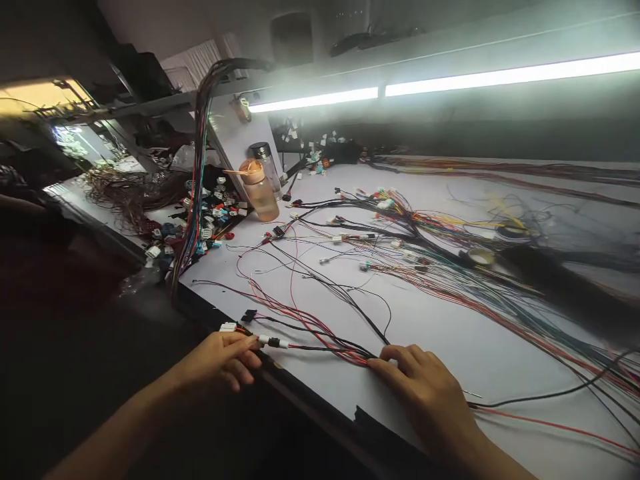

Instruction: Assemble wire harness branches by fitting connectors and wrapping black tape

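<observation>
My left hand [225,363] is at the table's front edge, fingers curled and pinched on the end of a thin bundle of red and black wires [320,337], just behind a small black and white connector [274,342]. A white connector [228,327] sits right above its knuckles. My right hand [420,387] lies on the white table [450,333] further along the same bundle, fingers bent and pressing the wires down near where they fan out.
A large multicoloured wire harness [450,247] spreads across the table to the right. An orange-capped bottle [260,190] stands at the back left beside a pile of loose connectors [210,213]. A thick cable bundle [200,153] hangs from above.
</observation>
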`<state>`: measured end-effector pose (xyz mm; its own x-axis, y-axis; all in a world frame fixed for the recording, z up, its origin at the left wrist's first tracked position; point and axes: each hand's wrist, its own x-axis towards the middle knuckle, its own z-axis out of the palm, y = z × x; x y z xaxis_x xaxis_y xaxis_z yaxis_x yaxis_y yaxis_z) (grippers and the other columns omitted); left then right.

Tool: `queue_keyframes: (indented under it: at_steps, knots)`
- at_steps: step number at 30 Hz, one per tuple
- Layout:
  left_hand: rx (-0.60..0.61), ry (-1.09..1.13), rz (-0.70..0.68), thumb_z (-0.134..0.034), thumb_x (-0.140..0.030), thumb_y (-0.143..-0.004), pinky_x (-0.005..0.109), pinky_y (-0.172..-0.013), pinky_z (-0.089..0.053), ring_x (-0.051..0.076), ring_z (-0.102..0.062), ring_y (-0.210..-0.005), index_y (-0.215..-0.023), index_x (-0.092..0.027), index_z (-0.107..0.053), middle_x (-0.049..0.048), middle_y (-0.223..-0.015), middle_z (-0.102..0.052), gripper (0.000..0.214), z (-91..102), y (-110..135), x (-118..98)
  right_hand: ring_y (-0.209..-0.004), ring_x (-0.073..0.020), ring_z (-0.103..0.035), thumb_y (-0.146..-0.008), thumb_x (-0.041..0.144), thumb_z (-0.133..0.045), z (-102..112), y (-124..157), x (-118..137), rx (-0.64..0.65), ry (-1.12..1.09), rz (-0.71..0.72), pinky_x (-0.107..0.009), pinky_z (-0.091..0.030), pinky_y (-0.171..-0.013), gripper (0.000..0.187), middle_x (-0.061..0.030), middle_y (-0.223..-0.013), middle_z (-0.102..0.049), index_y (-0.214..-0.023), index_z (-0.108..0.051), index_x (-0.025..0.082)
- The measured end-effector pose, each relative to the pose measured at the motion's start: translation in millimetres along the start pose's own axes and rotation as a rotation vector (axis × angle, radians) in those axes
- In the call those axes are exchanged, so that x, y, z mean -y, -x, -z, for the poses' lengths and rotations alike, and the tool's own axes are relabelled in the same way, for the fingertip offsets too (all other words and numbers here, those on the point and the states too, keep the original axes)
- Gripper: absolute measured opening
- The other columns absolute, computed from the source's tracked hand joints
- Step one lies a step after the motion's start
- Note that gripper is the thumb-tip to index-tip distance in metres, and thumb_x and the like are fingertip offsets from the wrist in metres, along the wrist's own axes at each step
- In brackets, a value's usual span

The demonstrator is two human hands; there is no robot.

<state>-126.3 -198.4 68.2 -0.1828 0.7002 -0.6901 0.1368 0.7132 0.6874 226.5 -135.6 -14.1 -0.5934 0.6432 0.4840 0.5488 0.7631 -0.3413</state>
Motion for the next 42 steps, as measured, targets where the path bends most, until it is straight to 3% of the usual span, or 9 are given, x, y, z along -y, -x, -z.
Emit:
queue_keyframes:
  at_steps: [2,5,7,10,18,22,29,37,42]
  knots:
    - [-0.235,-0.294,-0.216,-0.058,-0.054,-0.084,0.027,-0.049,-0.045,0.016,-0.060,-0.053,-0.086,-0.014,-0.067,0.0049,-0.071,-0.065,0.041,-3.8,-0.4,10.1,-0.079,-0.0160,-0.046,-0.095,0.006,-0.034,-0.2,0.1,0.1,0.006,0.000,0.000,-0.031,-0.029,-0.070,0.037,-0.0049,-0.097,-0.062,-0.105,-0.065,0.024]
    - [-0.611,-0.604,-0.796,-0.059,-0.041,-0.086,0.030,-0.069,-0.050,0.018,-0.062,-0.072,-0.088,-0.018,-0.068,0.0036,-0.079,-0.065,0.025,-26.3,-9.9,21.5,-0.080,-0.0162,-0.047,-0.095,0.006,-0.037,-0.6,-0.7,0.1,0.021,0.011,0.005,-0.031,-0.029,-0.069,0.035,-0.0047,-0.097,-0.063,-0.105,-0.065,0.024]
    - [-0.627,-0.754,-1.123,-0.061,-0.030,-0.087,0.037,-0.091,-0.047,0.023,-0.061,-0.098,-0.108,-0.020,-0.065,0.0076,-0.103,-0.066,0.024,-45.5,-21.0,23.7,-0.079,-0.0161,-0.048,-0.094,0.006,-0.039,-0.2,-1.6,-0.3,0.022,0.025,0.012,-0.031,-0.030,-0.069,0.034,-0.0046,-0.096,-0.063,-0.105,-0.065,0.024]
    - [-0.408,-0.891,-1.347,-0.056,-0.016,-0.089,0.045,-0.107,-0.036,0.023,-0.054,-0.116,-0.133,-0.021,-0.050,0.0106,-0.122,-0.060,0.044,-67.6,-37.8,20.7,-0.079,-0.0158,-0.051,-0.095,0.006,-0.040,3.2,-3.2,-0.4,0.022,0.051,0.015,-0.031,-0.032,-0.070,0.033,-0.0044,-0.094,-0.065,-0.107,-0.065,0.024]
    - [-0.223,-0.736,-1.249,-0.052,-0.016,-0.090,0.038,-0.091,-0.049,0.022,-0.058,-0.102,-0.116,-0.026,-0.065,0.0088,-0.100,-0.063,0.031,-73.4,-45.8,22.9,-0.129,-0.0240,-0.044,-0.096,0.024,-0.047,-3.5,-28.8,34.8,0.048,0.027,0.220,-0.038,-0.038,-0.104,0.037,-0.0101,-0.136,-0.055,-0.132,-0.052,0.013]
    - [-0.165,-0.772,-1.250,-0.051,-0.016,-0.090,0.044,-0.101,-0.044,0.025,-0.059,-0.108,-0.113,-0.024,-0.067,0.0104,-0.102,-0.067,0.029,-71.4,-41.7,26.8,-0.125,-0.0245,-0.049,-0.094,0.045,-0.049,-30.2,-49.7,49.7,0.177,-0.067,0.268,-0.040,-0.041,-0.105,0.055,-0.0112,-0.136,-0.056,-0.137,-0.046,0.011]
    - [-0.163,-0.881,-1.286,-0.049,-0.014,-0.090,0.056,-0.113,-0.028,0.030,-0.044,-0.132,-0.125,-0.025,-0.061,0.0109,-0.127,-0.062,0.039,-60.9,-54.4,26.1,-0.128,-0.0284,-0.049,-0.090,0.053,-0.053,-44.3,-69.9,1.8,0.190,0.072,0.220,-0.046,-0.042,-0.104,0.056,-0.0157,-0.138,-0.053,-0.129,-0.056,0.012]
    - [0.131,-0.848,-1.243,-0.049,-0.017,-0.093,0.051,-0.111,-0.033,0.025,-0.051,-0.127,-0.121,-0.032,-0.065,0.0086,-0.129,-0.061,0.035,-34.6,-76.9,-3.3,-0.131,-0.0243,-0.045,-0.094,0.045,-0.051,-27.3,-34.4,9.5,0.165,0.074,0.267,-0.043,-0.040,-0.107,0.051,-0.0087,-0.141,-0.051,-0.137,-0.050,0.017]
    - [0.032,-0.790,-1.143,-0.057,-0.028,-0.089,0.049,-0.112,-0.032,0.027,-0.052,-0.125,-0.121,-0.029,-0.065,0.0099,-0.130,-0.060,0.033,-51.4,-77.8,-13.5,-0.134,-0.0246,-0.041,-0.095,0.044,-0.048,-17.7,-22.1,12.3,0.192,0.083,0.191,-0.044,-0.036,-0.110,0.048,-0.0056,-0.144,-0.048,-0.137,-0.049,0.020]
